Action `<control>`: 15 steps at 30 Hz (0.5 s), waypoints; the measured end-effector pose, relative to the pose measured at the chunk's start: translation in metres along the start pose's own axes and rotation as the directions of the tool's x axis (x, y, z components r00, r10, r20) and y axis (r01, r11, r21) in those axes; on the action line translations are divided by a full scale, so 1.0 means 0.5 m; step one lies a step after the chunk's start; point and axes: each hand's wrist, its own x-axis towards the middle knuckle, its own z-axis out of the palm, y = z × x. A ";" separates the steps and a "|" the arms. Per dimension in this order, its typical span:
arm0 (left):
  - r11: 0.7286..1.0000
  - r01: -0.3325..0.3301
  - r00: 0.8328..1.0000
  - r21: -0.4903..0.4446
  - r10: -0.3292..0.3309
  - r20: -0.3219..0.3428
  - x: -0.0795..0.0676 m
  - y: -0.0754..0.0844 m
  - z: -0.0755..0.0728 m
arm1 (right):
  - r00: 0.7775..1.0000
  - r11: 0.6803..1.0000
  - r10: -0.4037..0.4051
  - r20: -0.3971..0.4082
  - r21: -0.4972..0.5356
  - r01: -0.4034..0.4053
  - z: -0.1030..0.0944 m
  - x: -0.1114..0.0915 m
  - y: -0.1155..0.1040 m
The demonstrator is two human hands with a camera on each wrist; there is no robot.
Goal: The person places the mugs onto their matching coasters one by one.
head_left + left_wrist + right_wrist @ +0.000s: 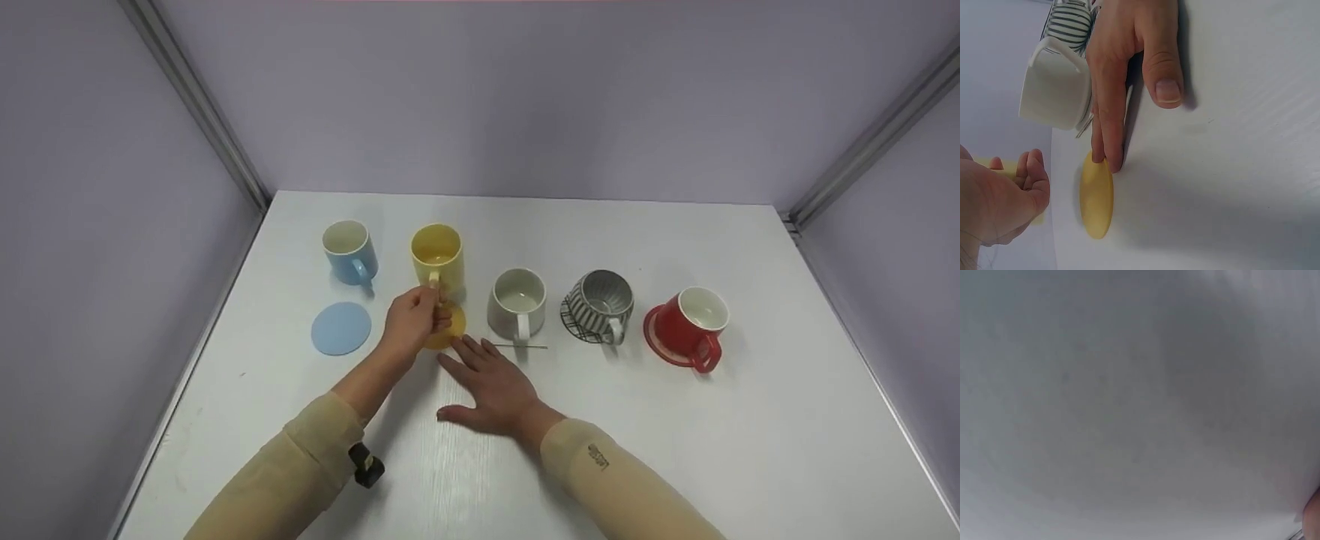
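My left hand (412, 321) grips the handle of a yellow mug (437, 255), fingers curled in. Just below the mug lies a round yellow coaster (450, 330), partly covered by that hand. My right hand (499, 390) is spread flat and low over the table, palm down, its fingertips at the coaster's near edge. In the left wrist view, two straight fingers of the right hand (1112, 107) meet the rim of the yellow coaster (1096, 202). The right wrist view shows mostly blurred tabletop.
A white mug (517, 304) stands right of the yellow one, over a thin-edged coaster. Further right are a striped grey mug (589, 309) on a wire coaster and a red mug (675, 326) on a red coaster (660, 349). A blue mug (349, 262) and blue coaster (341, 328) lie left.
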 end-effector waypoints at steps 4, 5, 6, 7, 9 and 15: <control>1.000 -0.018 1.000 0.008 0.018 0.004 -0.014 -0.006 -0.006 | 1.000 1.000 0.012 0.015 0.002 -0.012 -0.001 -0.001 -0.002; 1.000 -0.022 1.000 0.007 0.022 0.003 -0.017 -0.007 -0.007 | 1.000 1.000 0.011 0.014 0.003 -0.011 -0.002 -0.001 -0.002; 1.000 -0.025 1.000 0.007 0.025 0.003 -0.021 -0.008 -0.008 | 1.000 1.000 0.010 0.015 0.004 -0.011 -0.003 -0.001 -0.002; 1.000 -0.029 1.000 0.008 0.029 0.002 -0.024 -0.009 -0.008 | 1.000 1.000 0.010 0.015 0.002 -0.010 -0.004 -0.001 -0.002; 0.999 -0.047 0.999 0.002 0.047 -0.001 -0.030 -0.011 -0.007 | 1.000 1.000 0.008 0.005 0.002 -0.008 -0.005 -0.002 -0.001; 0.996 -0.080 0.997 -0.037 0.080 -0.008 -0.048 -0.023 -0.006 | 1.000 1.000 0.003 -0.008 0.008 -0.003 -0.005 -0.001 -0.001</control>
